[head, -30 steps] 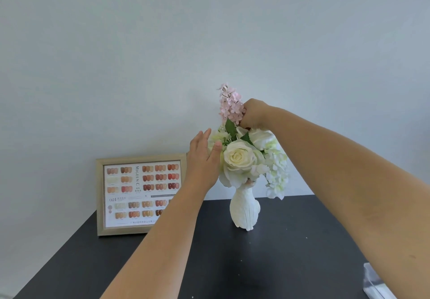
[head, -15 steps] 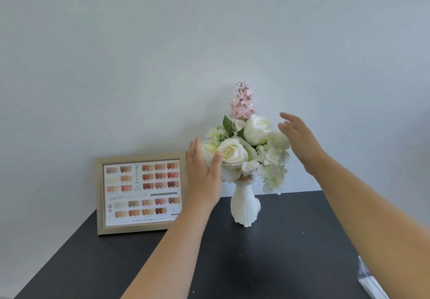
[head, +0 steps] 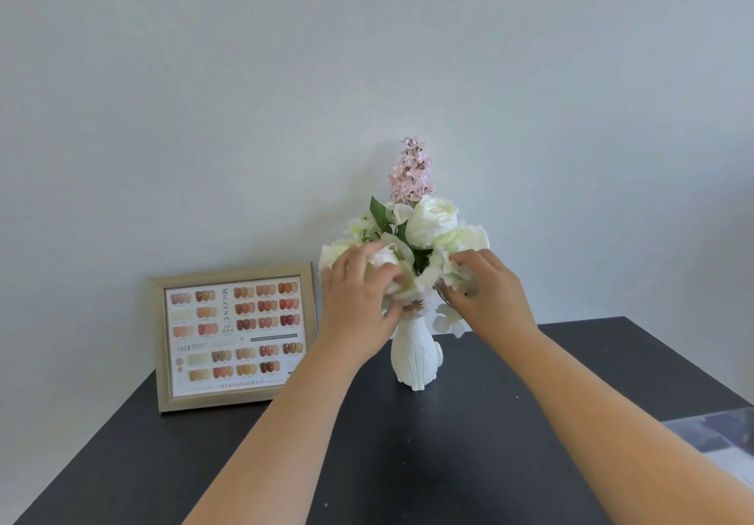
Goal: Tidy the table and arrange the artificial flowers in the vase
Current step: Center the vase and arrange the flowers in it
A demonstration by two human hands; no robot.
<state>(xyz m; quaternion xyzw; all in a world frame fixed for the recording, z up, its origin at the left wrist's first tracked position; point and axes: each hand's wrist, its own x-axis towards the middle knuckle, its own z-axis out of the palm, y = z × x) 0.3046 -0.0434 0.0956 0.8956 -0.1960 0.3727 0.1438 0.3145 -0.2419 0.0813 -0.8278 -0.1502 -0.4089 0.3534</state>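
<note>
The white blooms [head: 428, 222] are being cupped by the left hand [head: 359, 300] and right hand [head: 485, 296], fingers curled loosely around petals. The vase [head: 416, 357] is being kept upright just below and between both hands, equally near.

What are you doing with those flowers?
A person is arranging artificial flowers in a white vase on a dark table. The left hand cups a white rose at the front, and the right hand fluffs the small white blossoms on the other side. A pink sprig stands tallest. A framed colour chart leans against the wall.
</note>
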